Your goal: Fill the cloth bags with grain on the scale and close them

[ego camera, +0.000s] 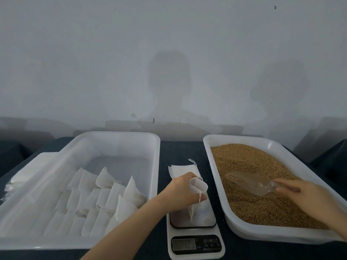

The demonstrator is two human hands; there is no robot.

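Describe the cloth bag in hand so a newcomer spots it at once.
Find the white scale between the bag tray and grain tray. Over its platform the left hand holds a small cloth bag. Unlike the flat bags behind the scale, its mouth is held open.

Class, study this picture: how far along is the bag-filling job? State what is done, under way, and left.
Done: rows of white bags lie in the left tray, apparently filled; closures unclear. Under way: the left hand holds an open bag over the scale while the right hand holds the scoop, loaded, in the grain. Left: pouring, weighing and closing this bag, then the flat bags behind the scale.
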